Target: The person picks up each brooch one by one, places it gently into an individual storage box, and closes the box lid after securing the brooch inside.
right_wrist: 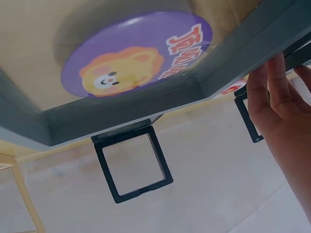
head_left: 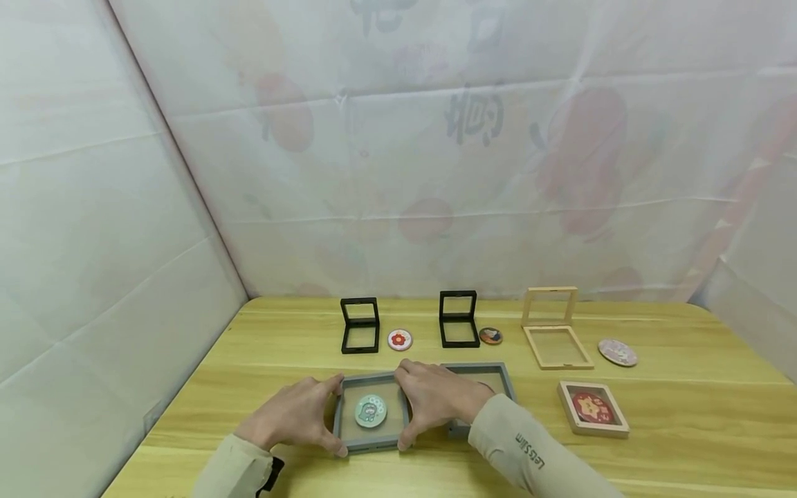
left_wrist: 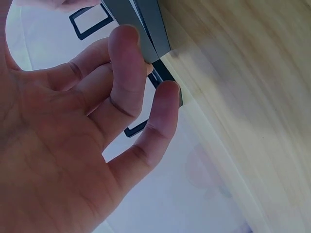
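- Counter (head_left: 703, 408): wood-grain surface beneath the fingers (head_left: 330, 384); rounded far corners.
- Rear wall (head_left: 373, 173): creased white sheet beyond the fingers; faint red patches.
- Left wall (head_left: 93, 242): white sheet left of the fingers; dark corner seam (head_left: 168, 128).
- Light: soft, even.

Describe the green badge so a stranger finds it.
On the wooden table, find the left hand and the right hand holding a grey frame between them. The green badge lies inside that frame. Pale green sets it apart from the white badge beyond and the purple badge to its right.
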Tool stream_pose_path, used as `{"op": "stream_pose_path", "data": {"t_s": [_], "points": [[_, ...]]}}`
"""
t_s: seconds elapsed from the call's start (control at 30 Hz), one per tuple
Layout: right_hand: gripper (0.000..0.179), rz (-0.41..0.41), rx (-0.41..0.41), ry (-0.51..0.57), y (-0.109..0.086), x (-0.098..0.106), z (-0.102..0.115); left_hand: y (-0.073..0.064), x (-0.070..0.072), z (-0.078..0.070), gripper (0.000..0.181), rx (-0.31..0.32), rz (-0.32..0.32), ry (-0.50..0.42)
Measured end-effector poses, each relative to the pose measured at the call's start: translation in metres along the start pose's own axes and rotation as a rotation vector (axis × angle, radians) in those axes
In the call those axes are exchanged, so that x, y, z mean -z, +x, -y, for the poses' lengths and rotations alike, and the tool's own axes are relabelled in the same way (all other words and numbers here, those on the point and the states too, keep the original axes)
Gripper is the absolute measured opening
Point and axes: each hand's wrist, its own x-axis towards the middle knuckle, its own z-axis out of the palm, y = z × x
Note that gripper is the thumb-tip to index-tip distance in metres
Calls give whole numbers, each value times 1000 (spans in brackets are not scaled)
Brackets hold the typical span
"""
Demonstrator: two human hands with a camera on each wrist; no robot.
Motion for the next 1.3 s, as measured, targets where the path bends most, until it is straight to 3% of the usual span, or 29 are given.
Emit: {"op": "stream_pose_path", "data": {"t_s": [0.77, 1.3], "points": [[73, -49, 5, -75, -1, -7, 3, 1, -6, -3, 106, -26, -40, 55], [82, -72, 11, -27, -4, -10, 3, 3, -4, 0, 104, -41, -30, 48]]}}
